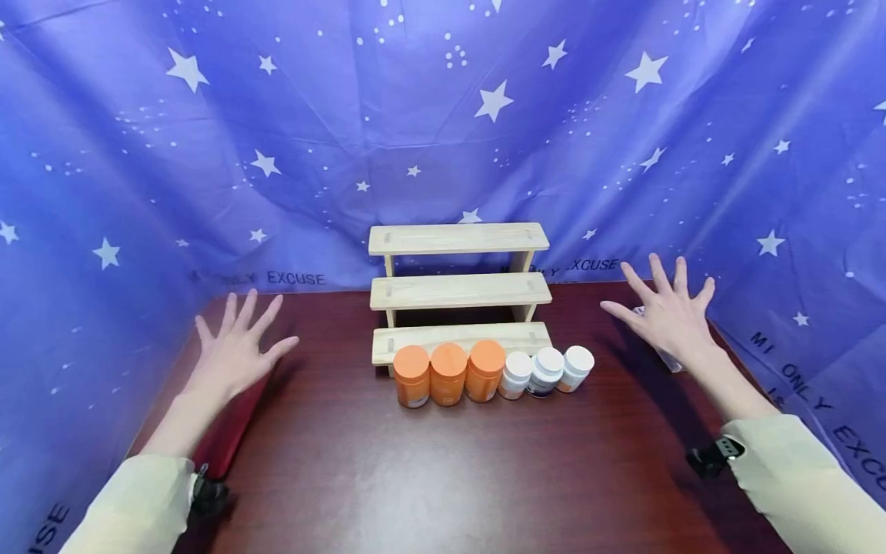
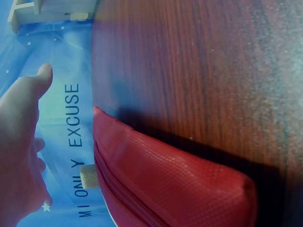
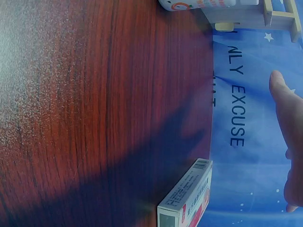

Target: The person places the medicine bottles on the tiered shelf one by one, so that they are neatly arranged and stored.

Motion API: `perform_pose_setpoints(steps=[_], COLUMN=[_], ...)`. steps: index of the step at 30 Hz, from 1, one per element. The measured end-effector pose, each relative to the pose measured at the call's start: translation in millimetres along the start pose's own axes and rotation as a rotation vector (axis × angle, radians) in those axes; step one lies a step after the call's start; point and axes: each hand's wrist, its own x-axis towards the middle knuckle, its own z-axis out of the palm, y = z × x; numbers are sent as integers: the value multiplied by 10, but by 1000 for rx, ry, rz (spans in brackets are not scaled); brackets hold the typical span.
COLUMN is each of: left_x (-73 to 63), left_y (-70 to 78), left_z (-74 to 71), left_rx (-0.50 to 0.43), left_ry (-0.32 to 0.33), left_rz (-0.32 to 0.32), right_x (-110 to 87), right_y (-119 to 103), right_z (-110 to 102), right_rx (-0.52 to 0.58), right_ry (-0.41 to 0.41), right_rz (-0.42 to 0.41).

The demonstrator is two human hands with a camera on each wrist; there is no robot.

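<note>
My left hand (image 1: 231, 354) is held over the left side of the table, fingers spread and holding nothing. Beneath it lies a red zippered pouch (image 2: 175, 175), partly hidden by the forearm in the head view. On the right, my right hand (image 1: 667, 315) also has its fingers fanned out with nothing in them. A white medicine box (image 3: 184, 196) with printed sides lies below that hand. Between the hands, three orange jars (image 1: 447, 377) and three smaller white-capped bottles (image 1: 547, 369) stand in a row.
Right behind the row stands a three-tier wooden step shelf (image 1: 460, 291). A small tan block (image 2: 88, 176) shows beside the pouch in the left wrist view. Blue star-printed cloth (image 1: 415, 115) hangs around the back and sides of the dark wood table (image 1: 429, 477).
</note>
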Motion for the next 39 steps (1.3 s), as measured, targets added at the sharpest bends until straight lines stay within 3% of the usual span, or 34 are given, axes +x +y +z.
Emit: perform_pose_setpoints(steps=[10,14,20,29,34,39], left_x=[-11,6,66,123,162,174], left_y=[76,191,478,847,997,1107], left_z=[-2,-4,-4,131,221,335], left_rx=[-53,-145,-274,-510,-662,-756], left_ry=[31,61,146,129,142,133], left_rz=[-12,-18,-25,-78,-86,-115], right_x=[-36,-31,-30,-122,-192,-274], right_y=[-21,-42,-118,-273,-340,-420], right_z=[-30,-36,-55,-69,-26,73], right_rx=[68,125,276,565,659,744], right_ry=[35,71,155,229,294,320], right_rz=[8,24,66,167,211,295])
